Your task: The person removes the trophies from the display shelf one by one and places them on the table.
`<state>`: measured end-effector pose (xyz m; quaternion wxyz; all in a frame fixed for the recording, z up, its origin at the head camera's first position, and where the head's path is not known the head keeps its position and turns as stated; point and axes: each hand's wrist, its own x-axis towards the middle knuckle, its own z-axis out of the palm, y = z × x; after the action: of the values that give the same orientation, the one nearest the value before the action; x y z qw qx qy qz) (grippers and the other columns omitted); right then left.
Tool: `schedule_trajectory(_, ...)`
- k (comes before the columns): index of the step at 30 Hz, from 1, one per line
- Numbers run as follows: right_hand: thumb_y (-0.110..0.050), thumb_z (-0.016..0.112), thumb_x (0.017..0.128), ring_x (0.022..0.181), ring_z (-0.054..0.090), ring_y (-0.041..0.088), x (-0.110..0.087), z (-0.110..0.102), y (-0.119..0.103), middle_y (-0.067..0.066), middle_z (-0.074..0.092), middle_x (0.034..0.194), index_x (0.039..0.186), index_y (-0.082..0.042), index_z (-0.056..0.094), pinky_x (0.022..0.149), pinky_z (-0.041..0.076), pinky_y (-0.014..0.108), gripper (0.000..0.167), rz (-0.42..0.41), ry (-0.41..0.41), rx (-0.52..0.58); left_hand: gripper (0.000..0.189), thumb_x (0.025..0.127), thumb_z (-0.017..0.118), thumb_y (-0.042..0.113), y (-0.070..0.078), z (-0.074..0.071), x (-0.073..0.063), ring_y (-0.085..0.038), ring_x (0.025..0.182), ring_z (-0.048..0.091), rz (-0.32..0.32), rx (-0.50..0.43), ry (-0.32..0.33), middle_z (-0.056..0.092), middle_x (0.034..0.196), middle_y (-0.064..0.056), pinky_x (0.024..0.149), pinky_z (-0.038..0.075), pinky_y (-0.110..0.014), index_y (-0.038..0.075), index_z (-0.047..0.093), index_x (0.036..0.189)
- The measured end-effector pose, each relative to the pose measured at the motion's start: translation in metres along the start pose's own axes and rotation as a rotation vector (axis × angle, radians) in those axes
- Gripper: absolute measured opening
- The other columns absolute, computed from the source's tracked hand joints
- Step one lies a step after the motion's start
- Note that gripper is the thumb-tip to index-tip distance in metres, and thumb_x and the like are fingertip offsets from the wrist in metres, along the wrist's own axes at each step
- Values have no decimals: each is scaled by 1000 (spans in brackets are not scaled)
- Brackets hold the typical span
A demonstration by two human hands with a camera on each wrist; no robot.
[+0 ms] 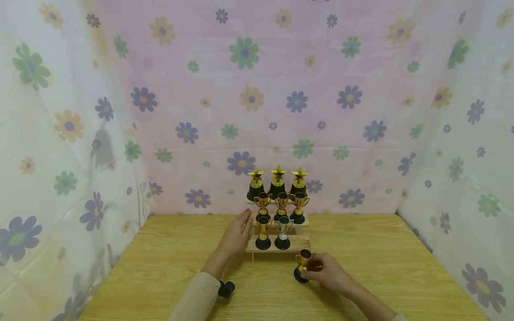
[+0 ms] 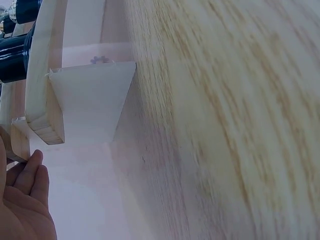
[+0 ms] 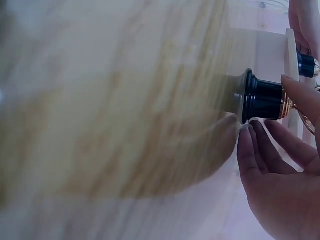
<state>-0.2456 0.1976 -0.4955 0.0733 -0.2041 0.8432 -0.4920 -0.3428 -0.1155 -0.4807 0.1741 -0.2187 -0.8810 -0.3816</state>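
A small gold trophy cup (image 1: 304,263) on a black base is in my right hand (image 1: 327,273), pinched between thumb and fingers just in front of the stand's right end. The right wrist view shows its black base (image 3: 265,99) tilted beside my fingertips. My left hand (image 1: 236,234) rests with its fingers straight along the left side of a stepped wooden stand (image 1: 299,244); in the left wrist view the fingers (image 2: 27,177) touch a shelf end. On the lowest step stand a gold cup (image 1: 263,232) and a silver cup (image 1: 283,232).
Three gold cups (image 1: 282,205) line the middle step, and three star trophies (image 1: 278,183) the top one. A black object (image 1: 226,290) is at my left forearm. The wooden table (image 1: 168,254) backs onto a flowered curtain (image 1: 209,169).
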Motion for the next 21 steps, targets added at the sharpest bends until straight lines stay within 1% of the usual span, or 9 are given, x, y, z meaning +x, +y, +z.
schedule_trajectory(7,-21,78,92,97,66,24,-5,-9,-4,9,70,108,113,-1,71,82,58,28,30,0,-14,-13,46,111,46,20,-2,2,1,-43,140,46,5,-11,0,48,150,-29,117,37,-53,-10,49,145)
schedule_trajectory(12,-22,79,92,97,65,24,-9,-18,-9,13,69,111,114,0,69,80,58,28,33,-28,8,-39,46,111,46,19,-2,2,1,-43,141,45,3,-20,0,47,151,-29,117,37,-53,-10,49,146)
schedule_trajectory(18,-25,76,94,101,64,25,-14,-32,-14,17,67,118,127,5,65,81,57,28,46,-23,41,-66,46,111,46,20,-1,1,1,-42,141,44,-16,-27,-7,47,152,-28,117,37,-53,-10,48,146)
schedule_trajectory(21,-25,74,96,103,64,26,-14,-39,-17,17,67,122,131,6,62,82,57,29,48,-16,49,-70,46,111,47,19,-1,1,1,-42,141,44,-19,-28,-8,47,152,-28,117,37,-53,-10,48,146)
